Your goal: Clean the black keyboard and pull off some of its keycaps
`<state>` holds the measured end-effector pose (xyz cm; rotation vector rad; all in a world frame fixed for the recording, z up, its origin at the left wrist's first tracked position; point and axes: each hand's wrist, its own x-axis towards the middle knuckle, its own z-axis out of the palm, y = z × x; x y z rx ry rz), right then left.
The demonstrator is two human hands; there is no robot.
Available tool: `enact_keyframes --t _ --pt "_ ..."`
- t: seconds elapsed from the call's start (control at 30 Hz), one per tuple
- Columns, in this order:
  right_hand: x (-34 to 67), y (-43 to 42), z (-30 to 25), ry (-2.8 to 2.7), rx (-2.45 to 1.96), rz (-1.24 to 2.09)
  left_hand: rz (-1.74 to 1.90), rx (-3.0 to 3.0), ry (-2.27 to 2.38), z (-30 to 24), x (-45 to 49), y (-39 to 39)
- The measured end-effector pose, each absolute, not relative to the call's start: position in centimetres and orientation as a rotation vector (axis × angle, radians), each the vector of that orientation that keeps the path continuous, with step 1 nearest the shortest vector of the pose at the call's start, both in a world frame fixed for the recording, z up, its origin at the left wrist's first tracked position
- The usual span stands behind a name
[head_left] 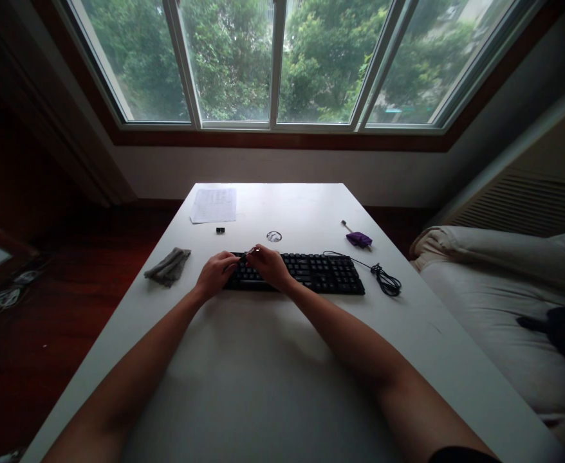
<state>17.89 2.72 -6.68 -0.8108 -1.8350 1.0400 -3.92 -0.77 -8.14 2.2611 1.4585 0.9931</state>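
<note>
A black keyboard (321, 273) lies across the white table with its cable (386, 281) coiled at the right end. Over the keyboard's left end my left hand (216, 273) is closed, with the fingertips pressed together around something small and dark. My right hand (270, 265) pinches close beside it above the keys, and a small shiny glint shows at its fingertips. Between the two hands the fingertips nearly meet. What exactly they hold is too small and dark to make out. The keys under both hands are partly hidden.
Left of the keyboard lies a grey cloth (169, 267). Beyond it are a printed paper (213, 205) and a small black block (220, 230). A flat round item (273, 236) sits behind the keyboard. Toward the right rests a purple object (358, 239) beside a small brush-like stick (346, 226).
</note>
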Motion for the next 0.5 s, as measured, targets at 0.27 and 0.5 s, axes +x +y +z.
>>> enact_keyframes --t 0.27,0.5 --pt "17.84 3.07 -7.35 -1.8 -0.777 1.058 1.094 2.145 1.417 -8.62 -3.86 -0.57" --pt "17.86 3.12 -7.59 -1.785 -0.791 1.095 1.056 2.15 1.405 -8.52 -4.03 -0.64"
